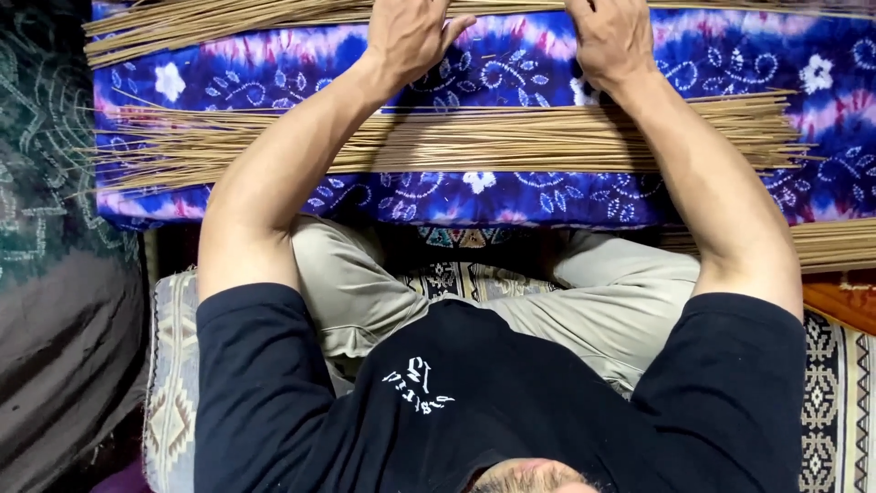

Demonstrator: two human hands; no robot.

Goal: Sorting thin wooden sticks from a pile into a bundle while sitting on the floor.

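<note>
- Closest to the lens I see the dark short-sleeved shirt (493, 402) with a small pale print on the chest, and below it the khaki trousers (593, 301) of folded legs.
- Under the legs lies a patterned woven mat (835, 402); a dark grey cloth (55, 301) fills the left edge of my view.
- Across the knees sits a flat surface wrapped in blue and purple tie-dye cloth (511, 68) with white flowers.
- Both bare arms stretch forward over it, well apart from each other.
- My left hand (412, 35) rests palm down at the far edge, thumb spread to the side, fingers on the far bundle of thin tan sticks (228, 20); the fingertips run out of the top of the view, so I cannot tell whether they pinch anything.
- My right hand (613, 36) lies just beside it on the same far bundle, fingers curled downward; whether it grips sticks is hidden too.
- Beneath both forearms a second, thicker layer of tan sticks (511, 137) lies crosswise on the cloth, ends fanning out at the left.
- More sticks (835, 242) poke out low on the right, just under the cloth's edge.
</note>
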